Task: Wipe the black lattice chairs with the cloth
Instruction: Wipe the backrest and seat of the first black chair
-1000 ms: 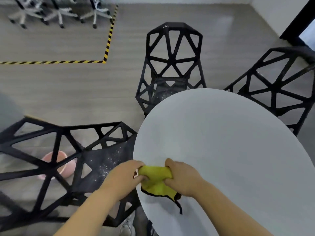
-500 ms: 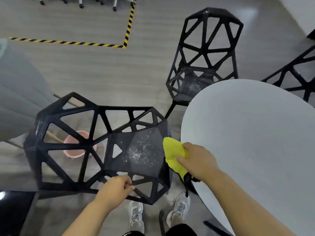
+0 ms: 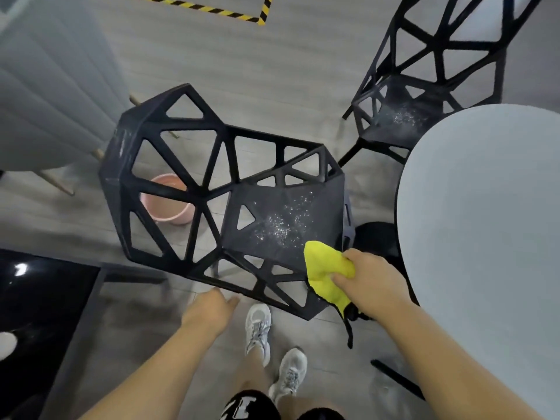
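The yellow cloth is bunched in the right hand, whose fingers and thumb curl around it. It sits at the near right corner of the seat of the near black lattice chair. A dark cloth edge hangs below the hand. White specks cover the seat centre, just left of the cloth. The left hand is at the chair's near rim, fingers loosely extended and holding nothing; contact with the rim cannot be determined. A second lattice chair, also speckled, stands far right. The white round table is at right. A pink basin rests on the floor behind the near chair's backrest.
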